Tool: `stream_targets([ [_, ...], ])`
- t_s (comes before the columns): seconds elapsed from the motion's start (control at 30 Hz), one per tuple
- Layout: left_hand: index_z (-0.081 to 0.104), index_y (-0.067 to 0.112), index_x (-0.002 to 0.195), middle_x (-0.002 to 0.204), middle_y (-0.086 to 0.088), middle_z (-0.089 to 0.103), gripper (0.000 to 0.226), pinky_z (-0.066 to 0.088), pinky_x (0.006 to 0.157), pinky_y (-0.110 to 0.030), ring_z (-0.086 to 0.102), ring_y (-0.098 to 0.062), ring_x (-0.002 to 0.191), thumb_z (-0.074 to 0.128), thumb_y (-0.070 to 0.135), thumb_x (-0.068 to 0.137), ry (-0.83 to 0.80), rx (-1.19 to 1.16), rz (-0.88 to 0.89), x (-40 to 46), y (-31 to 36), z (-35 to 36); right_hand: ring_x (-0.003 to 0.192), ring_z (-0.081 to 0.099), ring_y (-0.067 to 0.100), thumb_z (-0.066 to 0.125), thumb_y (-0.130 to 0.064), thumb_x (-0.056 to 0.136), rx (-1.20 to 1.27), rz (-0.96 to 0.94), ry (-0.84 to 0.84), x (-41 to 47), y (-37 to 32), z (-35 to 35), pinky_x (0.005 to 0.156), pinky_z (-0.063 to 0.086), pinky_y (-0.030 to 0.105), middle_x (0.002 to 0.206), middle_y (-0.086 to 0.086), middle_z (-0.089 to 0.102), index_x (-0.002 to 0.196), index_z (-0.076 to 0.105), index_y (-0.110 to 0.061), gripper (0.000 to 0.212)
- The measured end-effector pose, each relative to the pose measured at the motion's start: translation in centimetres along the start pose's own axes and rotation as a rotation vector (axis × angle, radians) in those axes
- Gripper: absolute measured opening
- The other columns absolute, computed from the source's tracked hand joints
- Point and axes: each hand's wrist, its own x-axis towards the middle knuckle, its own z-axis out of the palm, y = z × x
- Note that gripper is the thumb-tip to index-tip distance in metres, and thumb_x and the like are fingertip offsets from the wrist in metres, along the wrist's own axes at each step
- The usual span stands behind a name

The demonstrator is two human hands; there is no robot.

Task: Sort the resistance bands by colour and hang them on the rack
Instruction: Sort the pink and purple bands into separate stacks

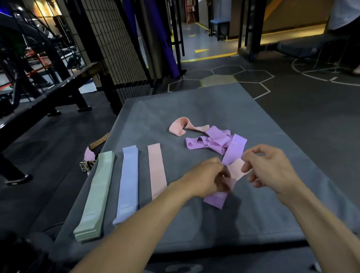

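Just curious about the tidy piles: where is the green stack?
The green stack lies at the left edge of the grey mat, beside the blue band.

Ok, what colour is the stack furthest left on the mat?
Pale green stack, clearest in the head view.

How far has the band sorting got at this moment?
Done: a green stack, a blue band and a pink band lie flat in separate rows on the grey mat. In hand: the left hand and right hand pinch a pink band. Left: the tangled purple bands, a loose pink one, and all hanging.
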Motion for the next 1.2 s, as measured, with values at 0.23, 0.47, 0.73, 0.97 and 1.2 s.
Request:
stream_targets([
  [0.23, 0.071, 0.009, 0.109, 0.111, -0.013, 0.064, 0.015, 0.055, 0.068, -0.025, 0.063, -0.015, 0.083, 0.064, 0.011, 0.095, 0.366, -1.002, -0.124, -1.9, 1.8, -5.7, 0.09, 0.066, 0.011, 0.059, -0.017, 0.094, 0.096, -0.228, 0.147, -0.3, -0.7, 0.6, 0.076, 0.053, 0.026, 0.093, -0.01, 0.072, 0.092, 0.069, -0.024, 0.013],
  [0.47, 0.063, 0.01, 0.117, 0.117, -0.022, 0.066, 0.021, 0.053, 0.084, -0.032, 0.06, -0.029, 0.104, 0.05, 0.005, 0.101, 0.259, -1.287, 0.062, -5.6, 3.5, -9.9, 0.104, 0.067, 0.012, 0.048, -0.009, 0.102, 0.305, -0.356, -0.286, -2.4, -3.0, 2.6, 0.089, 0.05, 0.026, 0.112, -0.001, 0.074, 0.109, 0.074, -0.018, 0.028],
  [0.73, 0.065, 0.005, 0.122, 0.109, -0.009, 0.076, 0.025, 0.055, 0.086, -0.035, 0.072, -0.021, 0.098, 0.051, 0.008, 0.102, 0.448, -1.218, -0.051, -6.9, 2.0, -10.6, 0.082, 0.058, 0.022, 0.058, -0.029, 0.1, 0.415, -0.277, -0.497, -3.8, -3.5, 4.9, 0.08, 0.052, 0.035, 0.089, 0.009, 0.066, 0.1, 0.072, -0.011, 0.023],
  [0.97, 0.069, 0.008, 0.117, 0.103, -0.016, 0.075, 0.02, 0.057, 0.071, -0.031, 0.067, -0.024, 0.084, 0.063, 0.01, 0.098, 0.44, -0.94, -0.178, -8.4, -0.5, -10.7, 0.079, 0.061, 0.022, 0.066, -0.025, 0.097, 0.312, -0.283, -0.38, -3.9, -3.3, 6.2, 0.078, 0.045, 0.042, 0.091, 0.01, 0.075, 0.095, 0.077, -0.018, 0.013],
  [1.2, 0.065, 0.015, 0.126, 0.113, -0.012, 0.072, 0.034, 0.058, 0.081, -0.039, 0.07, -0.029, 0.094, 0.051, -0.001, 0.1, 0.267, -1.081, -0.087, -10.2, -2.4, -11.4, 0.071, 0.054, 0.017, 0.064, -0.028, 0.098, 0.251, -0.294, -0.324, -3.8, -3.5, 6.5, 0.07, 0.043, 0.035, 0.078, 0.001, 0.071, 0.09, 0.077, -0.019, 0.018],
])
